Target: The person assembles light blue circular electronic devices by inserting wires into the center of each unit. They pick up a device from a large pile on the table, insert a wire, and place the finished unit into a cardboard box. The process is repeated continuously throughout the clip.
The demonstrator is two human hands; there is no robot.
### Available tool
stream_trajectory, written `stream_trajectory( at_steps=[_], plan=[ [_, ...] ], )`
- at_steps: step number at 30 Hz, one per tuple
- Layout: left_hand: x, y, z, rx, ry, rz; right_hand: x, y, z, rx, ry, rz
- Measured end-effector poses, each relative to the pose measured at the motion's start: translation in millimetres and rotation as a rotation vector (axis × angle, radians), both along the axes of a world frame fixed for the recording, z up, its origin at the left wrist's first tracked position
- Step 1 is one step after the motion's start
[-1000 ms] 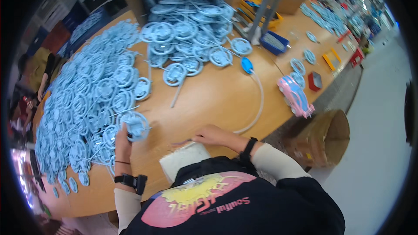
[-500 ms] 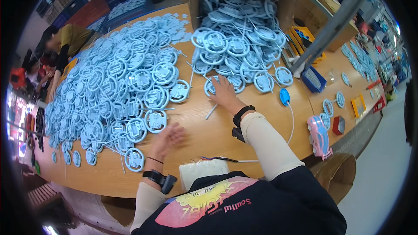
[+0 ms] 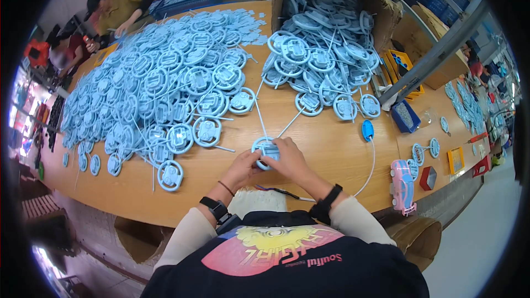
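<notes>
Between my two hands, close in front of me, is a light blue toy steering wheel (image 3: 269, 149). My left hand (image 3: 241, 168) grips its left rim with fingers curled. My right hand (image 3: 291, 160) closes on its right side, fingertips over the hub. A thin blue rod rises from the wheel toward the far side; whether it belongs to this wheel I cannot tell. Left of my hands spreads a large heap of similar steering wheels (image 3: 163, 85). Beyond them, more steering wheels (image 3: 320, 58) spill from a cardboard box (image 3: 381, 8) lying open toward me.
To the right are a blue oval piece (image 3: 367, 130) on a white cable, a pink toy car (image 3: 403, 186), a blue bin (image 3: 405, 116) of small parts, a red box (image 3: 428, 178) and a yellow frame (image 3: 456, 160). A co-worker's hand (image 3: 122, 28) is beyond the heap. A metal post (image 3: 441, 47) slants at right.
My right hand has come back from the box's pile with a steering wheel. My left hand has moved right to meet it, and both now hold the wheel. The co-worker has shifted.
</notes>
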State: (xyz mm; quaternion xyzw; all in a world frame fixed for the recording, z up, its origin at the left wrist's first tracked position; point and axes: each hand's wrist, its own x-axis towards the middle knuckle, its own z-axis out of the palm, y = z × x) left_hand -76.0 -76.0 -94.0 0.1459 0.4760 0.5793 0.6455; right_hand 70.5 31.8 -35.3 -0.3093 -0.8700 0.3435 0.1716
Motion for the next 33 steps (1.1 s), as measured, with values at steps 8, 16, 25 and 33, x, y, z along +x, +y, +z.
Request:
stream_trajectory(
  at_steps=[8, 16, 25, 33],
  plan=[
    [-25.3, -35.6, 8.7, -0.034, 0.170, 0.167, 97.0, -47.1, -47.2, -0.090, -0.266, 0.313],
    [-31.7, -50.1, 32.0, -0.002, 0.285, 0.165, 89.1, -49.2, -8.8, -0.040, -0.020, 0.131],
    [-8.2, -43.8, 43.3, 0.059, 0.214, 0.063, 83.0, -28.7, 16.2, 0.031, -0.073, 0.053],
    [-3.3, -43.4, 33.4, 0.082, 0.090, 0.004, 84.3, -24.5, 19.4, -0.064, -0.108, 0.141]
  ],
)
